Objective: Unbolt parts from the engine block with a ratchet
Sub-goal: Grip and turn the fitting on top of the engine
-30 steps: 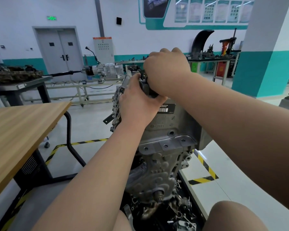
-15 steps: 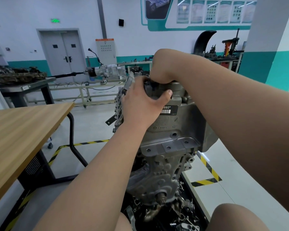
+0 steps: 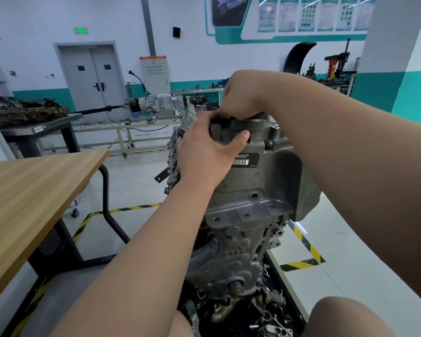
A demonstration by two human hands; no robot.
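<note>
Nearest, at the lower edge, a bare knee (image 3: 345,317) and a dark base littered with loose metal parts (image 3: 272,322) at the foot of the engine block (image 3: 265,215). Stands upright out of that litter, between the two forearms and just right of the wooden table (image 3: 34,186). At its top, left hand (image 3: 204,154) clamped round a dark cast housing (image 3: 250,125), thumb hooked over the front face, fingers gone over the back. Just above, right hand (image 3: 243,93) bent sharply down at the wrist onto the same spot. Fingers hidden behind it, so cannot tell whether pinching a bolt, a tool or nothing. No ratchet in view. Likely trouble from here: a freed bolt slipping from those hidden fingertips and vanishing among the loose metal parts below, hard to pick out again. Or, if the last fastener is out, the housing coming free at once and tipping out of a one-handed grip. Also a scraped knuckle on the cast edges, given the cramped wrist angle. As for the block: grey cast metal, dull, grimier lower down, dotted with empty bolt holes, a flat bracket across the middle, a stub shaft near the bottom, a black barcode label (image 3: 246,160) just under the left thumb. Farther off, yellow-and-black floor tape (image 3: 301,263), then a gearbox (image 3: 153,105) on a bench, and grey double doors (image 3: 93,79) in the back wall.
</note>
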